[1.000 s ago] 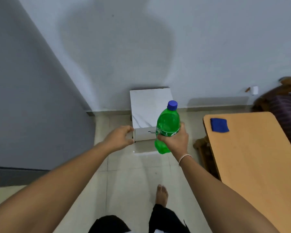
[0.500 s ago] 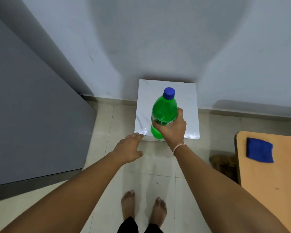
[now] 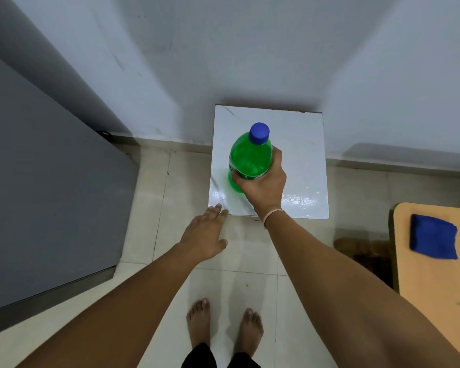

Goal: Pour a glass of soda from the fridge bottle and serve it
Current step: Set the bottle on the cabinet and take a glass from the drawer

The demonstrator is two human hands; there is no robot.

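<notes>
Fingers (image 3: 275,158) of the right hand (image 3: 263,185) wrap the green soda bottle (image 3: 250,160) upright over the white stand (image 3: 298,155), seemingly to set it down, while the left hand (image 3: 205,235), spread empty at seven o'clock, steadies.

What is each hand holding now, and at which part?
The right hand grips the green bottle around its lower body, below the blue cap. The left hand is open and holds nothing.
</notes>
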